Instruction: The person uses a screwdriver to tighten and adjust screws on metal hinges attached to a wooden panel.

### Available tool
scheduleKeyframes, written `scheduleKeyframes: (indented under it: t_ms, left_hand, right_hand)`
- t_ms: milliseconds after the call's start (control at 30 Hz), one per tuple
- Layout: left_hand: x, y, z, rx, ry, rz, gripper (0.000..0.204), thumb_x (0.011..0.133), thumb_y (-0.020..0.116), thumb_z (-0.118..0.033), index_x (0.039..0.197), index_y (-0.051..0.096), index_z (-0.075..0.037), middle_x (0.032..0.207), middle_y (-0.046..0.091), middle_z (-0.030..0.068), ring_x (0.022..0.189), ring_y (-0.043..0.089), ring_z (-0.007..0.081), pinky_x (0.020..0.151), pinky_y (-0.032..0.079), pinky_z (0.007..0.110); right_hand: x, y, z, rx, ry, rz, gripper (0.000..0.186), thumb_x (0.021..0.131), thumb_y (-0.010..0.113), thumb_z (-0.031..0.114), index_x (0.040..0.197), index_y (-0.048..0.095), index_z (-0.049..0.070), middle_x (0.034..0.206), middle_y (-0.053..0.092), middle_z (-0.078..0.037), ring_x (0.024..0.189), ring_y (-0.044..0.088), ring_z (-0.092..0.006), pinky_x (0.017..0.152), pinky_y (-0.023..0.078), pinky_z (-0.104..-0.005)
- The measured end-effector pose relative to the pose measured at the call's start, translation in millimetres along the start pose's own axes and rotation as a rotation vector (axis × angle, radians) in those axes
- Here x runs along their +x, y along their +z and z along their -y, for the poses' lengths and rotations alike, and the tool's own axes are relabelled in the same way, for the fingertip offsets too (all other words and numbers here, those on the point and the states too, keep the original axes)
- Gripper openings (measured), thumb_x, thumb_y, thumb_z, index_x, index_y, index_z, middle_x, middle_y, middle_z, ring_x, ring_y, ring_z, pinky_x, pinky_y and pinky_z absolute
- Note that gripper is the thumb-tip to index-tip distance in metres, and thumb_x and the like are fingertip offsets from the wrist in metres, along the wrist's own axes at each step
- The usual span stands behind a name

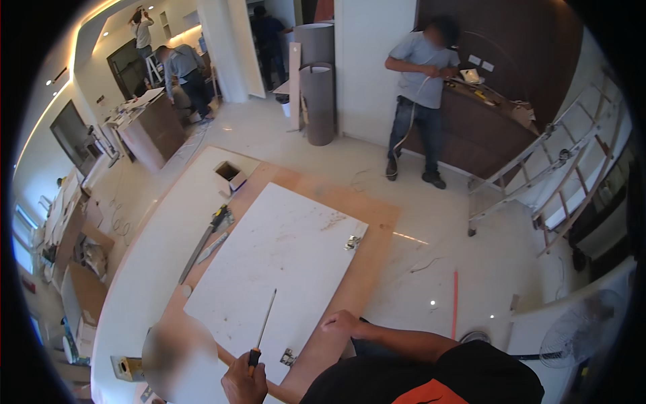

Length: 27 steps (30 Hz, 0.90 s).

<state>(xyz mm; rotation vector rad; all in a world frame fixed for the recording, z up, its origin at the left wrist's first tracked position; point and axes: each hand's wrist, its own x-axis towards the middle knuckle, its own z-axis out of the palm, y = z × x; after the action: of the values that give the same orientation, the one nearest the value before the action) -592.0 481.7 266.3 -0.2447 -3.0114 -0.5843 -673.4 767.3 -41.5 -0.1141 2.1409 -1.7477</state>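
Observation:
Closed around the black-and-orange handle of a screwdriver [254, 357], my left hand [245, 382] is at the lower edge of the view. The thin shaft points away over a white panel [269, 249] marked with brown dust. Metal hinges sit at two spots on this panel: a near hinge [288, 357] beside the screwdriver and a far hinge [353, 241] at the right edge. My right hand [343, 324] hovers or rests by the panel's near right edge, fingers loosely bent, with nothing visible in it. Under the panel is a brown board [377, 219].
Left of the panel lie a long saw-like tool [205, 237] and a slim blade-like tool [212, 248]; beyond stands an open box [230, 176]. A blurred patch covers the lower left. A co-worker [420, 81] handles a cable near a ladder [525, 168]. A fan [580, 330] is at right.

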Motion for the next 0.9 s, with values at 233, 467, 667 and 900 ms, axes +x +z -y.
scheduleKeyframes:
  t_ms: [233, 467, 667, 900]
  left_hand:
    - [52.2, 86.7, -95.3, -0.698, -0.335, 0.082, 0.035, 0.087, 0.074, -0.017, 0.113, 0.072, 0.005, 0.088, 0.074, 0.0177, 0.075, 0.07, 0.0234, 0.074, 0.057, 0.038]
    - [156.4, 127.1, -241.2, -0.986, -0.329, 0.277, 0.031, 0.091, 0.072, -0.016, 0.107, 0.071, 0.01, 0.079, 0.071, 0.0094, 0.058, 0.062, 0.0108, 0.053, 0.049, 0.026]
    - [276.7, 151.6, -361.2, -1.644, -0.428, 0.207, 0.022, 0.097, 0.063, -0.015, 0.111, 0.06, 0.001, 0.083, 0.065, 0.0109, 0.055, 0.057, 0.0162, 0.052, 0.045, 0.031]
    - [303.8, 230.9, -452.4, -1.798, -0.372, 0.516, 0.025, 0.083, 0.058, -0.002, 0.107, 0.059, -0.003, 0.086, 0.062, 0.013, 0.075, 0.062, 0.0275, 0.066, 0.052, 0.04]
  right_hand:
    - [-82.5, -163.7, -82.7, 0.746, 0.561, -0.172, 0.01, 0.097, 0.063, 0.012, 0.1, 0.069, 0.004, 0.078, 0.058, -0.004, 0.069, 0.055, -0.0131, 0.06, 0.046, -0.0333]
    - [-137.0, -281.1, -151.2, 1.103, 0.52, -0.245, 0.024, 0.076, 0.054, -0.013, 0.094, 0.067, -0.004, 0.084, 0.064, -0.014, 0.079, 0.064, -0.0292, 0.08, 0.056, -0.0406]
    - [-222.4, -390.2, -169.7, 1.141, 0.44, -0.361, 0.036, 0.082, 0.055, -0.012, 0.116, 0.061, -0.004, 0.101, 0.067, -0.016, 0.095, 0.066, -0.0291, 0.088, 0.057, -0.0433]
    - [-269.5, -492.1, -166.6, 1.14, 0.494, -0.684, 0.02, 0.094, 0.059, 0.005, 0.113, 0.063, 0.0, 0.091, 0.065, -0.009, 0.085, 0.066, -0.0234, 0.08, 0.058, -0.0416]
